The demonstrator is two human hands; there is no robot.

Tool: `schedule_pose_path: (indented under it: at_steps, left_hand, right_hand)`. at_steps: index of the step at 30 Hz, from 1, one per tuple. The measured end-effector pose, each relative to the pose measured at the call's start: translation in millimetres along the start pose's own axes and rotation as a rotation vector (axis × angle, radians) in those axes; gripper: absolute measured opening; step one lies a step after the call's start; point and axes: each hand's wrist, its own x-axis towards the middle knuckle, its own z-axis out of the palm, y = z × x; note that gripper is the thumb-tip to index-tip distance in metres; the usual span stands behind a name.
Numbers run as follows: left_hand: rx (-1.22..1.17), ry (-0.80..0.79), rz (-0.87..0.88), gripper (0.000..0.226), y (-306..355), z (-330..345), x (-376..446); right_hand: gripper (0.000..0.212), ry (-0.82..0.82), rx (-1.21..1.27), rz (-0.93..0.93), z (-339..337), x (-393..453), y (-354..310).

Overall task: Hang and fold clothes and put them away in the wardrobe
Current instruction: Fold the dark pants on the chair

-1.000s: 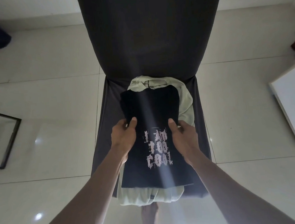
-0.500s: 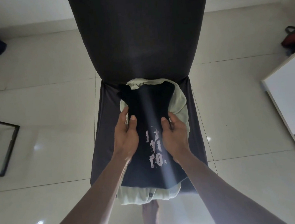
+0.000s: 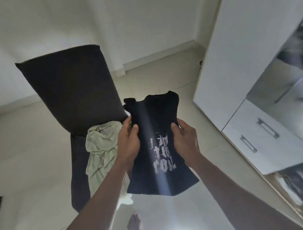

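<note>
Head view: both hands hold a folded black T-shirt up in the air, clear of the chair, at the middle of the scene. The left hand grips the shirt's left edge, thumb curled over the top face and fingers underneath. The right hand grips the right edge the same way, thumb on top, fingers wrapped below. The shirt sags a little between the two hands, and pale blocky lettering shows on its upper face, partly crumpled and not fully readable.

To the left, just beside the left hand, a pale green garment lies rumpled on the seat of a chair with a dark fabric cover, whose backrest rises at the far left. On the right stands a white wardrobe, with drawers bearing metal handles low on its near side. A bare foot shows on the glossy tiled floor at the near edge.
</note>
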Motion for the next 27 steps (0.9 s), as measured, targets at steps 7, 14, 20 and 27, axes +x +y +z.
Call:
schedule_pose_path:
  at_steps: [7, 14, 20, 27]
  left_hand:
    - [-0.064, -0.25, 0.066, 0.038, 117, 173, -135]
    - [-0.01, -0.521, 0.142, 0.039, 175, 297, -203]
    - [0.065, -0.856, 0.216, 0.037, 186, 384, -229]
    - [0.162, -1.16, 0.185, 0.038, 176, 447, -247]
  right_hand:
    - [0.027, 0.238, 0.009, -0.034, -226, -60, -71]
    - [0.024, 0.481, 0.104, 0.003, -378, -113, -104]
    - [0.029, 0.77, 0.104, 0.004, -449, -143, -99]
    - [0.028, 1.016, 0.181, 0.119, -481, -176, -82]
